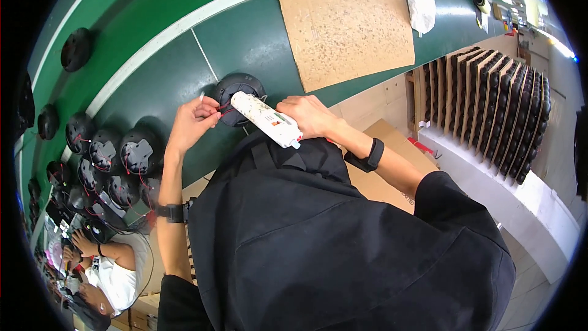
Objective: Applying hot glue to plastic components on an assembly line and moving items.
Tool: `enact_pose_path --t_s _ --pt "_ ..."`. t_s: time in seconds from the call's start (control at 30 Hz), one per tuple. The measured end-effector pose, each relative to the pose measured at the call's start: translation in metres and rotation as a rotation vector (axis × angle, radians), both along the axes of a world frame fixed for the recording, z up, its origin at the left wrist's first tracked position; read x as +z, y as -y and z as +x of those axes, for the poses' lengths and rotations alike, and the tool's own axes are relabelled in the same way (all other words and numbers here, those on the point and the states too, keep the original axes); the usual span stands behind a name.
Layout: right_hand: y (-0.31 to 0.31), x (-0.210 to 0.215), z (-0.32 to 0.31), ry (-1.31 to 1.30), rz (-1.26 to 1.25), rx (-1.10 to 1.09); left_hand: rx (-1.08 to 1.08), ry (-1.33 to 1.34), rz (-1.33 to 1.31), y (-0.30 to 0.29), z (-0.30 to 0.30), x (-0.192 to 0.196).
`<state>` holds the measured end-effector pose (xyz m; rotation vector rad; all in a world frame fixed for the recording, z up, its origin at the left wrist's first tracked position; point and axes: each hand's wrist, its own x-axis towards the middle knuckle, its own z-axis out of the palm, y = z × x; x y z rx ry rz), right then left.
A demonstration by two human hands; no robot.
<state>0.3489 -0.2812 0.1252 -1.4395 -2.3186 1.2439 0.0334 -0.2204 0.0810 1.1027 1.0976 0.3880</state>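
A round black helmet-like shell [237, 79] lies on the green bench in front of me, thin red wires [226, 110] at its left side. My left hand [195, 121] pinches at these wires, and a small white piece [202, 95] sticks up by its fingers. Slanting over the shell and the bench edge is a white bottle [263, 117] with a narrow tip toward me. My right hand [306, 114] is closed against the bottle's right side; its fingertips are hidden behind the bottle.
Several black shells with red wires [138, 150] crowd the left of the bench. Beyond the right hand lies a brown cardboard sheet [349, 30], with a white bag [420, 3] beside it. Racked black parts [490, 107] stand at right. A co-worker [119, 270] sits at lower left.
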Motion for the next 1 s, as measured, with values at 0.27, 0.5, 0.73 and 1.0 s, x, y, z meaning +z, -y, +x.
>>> enact_pose_path --t_s 0.27,0.5,0.73,1.0 --pt "-0.006 0.000 0.018 -0.154 -0.050 -0.005 -0.125 -0.422 0.578 0.041 0.015 0.001" --pt "-0.013 0.005 0.036 -0.286 -0.090 0.053 -0.082 -0.618 0.959 0.052 0.032 -0.004" --pt "-0.015 0.020 0.050 -0.090 -0.167 0.239 -0.013 -0.336 0.702 0.034 0.043 0.017" --pt "-0.002 0.027 0.030 0.036 -0.090 0.230 0.180 -0.183 0.466 0.035 0.054 0.009"
